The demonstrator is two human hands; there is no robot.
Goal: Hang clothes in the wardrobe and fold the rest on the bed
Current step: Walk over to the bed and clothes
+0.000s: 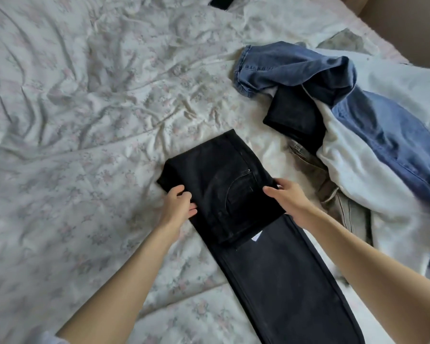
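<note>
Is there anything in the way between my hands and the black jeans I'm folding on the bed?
No. The left hand and right hand already grip the folded black denim jeans at its two side edges.

My left hand's point(178, 207) fingertips are tucked under the black jeans' point(224, 184) folded edge, so I cannot see them; the jeans' legs run off the bottom edge; a dark object point(222, 1) is cut by the top edge, unidentifiable; khaki clothing point(333, 194) lies mostly buried under a white garment point(363, 175).

Bedspread point(72, 120) open leftward; clothes pile point(358, 135) crowds right.
</note>
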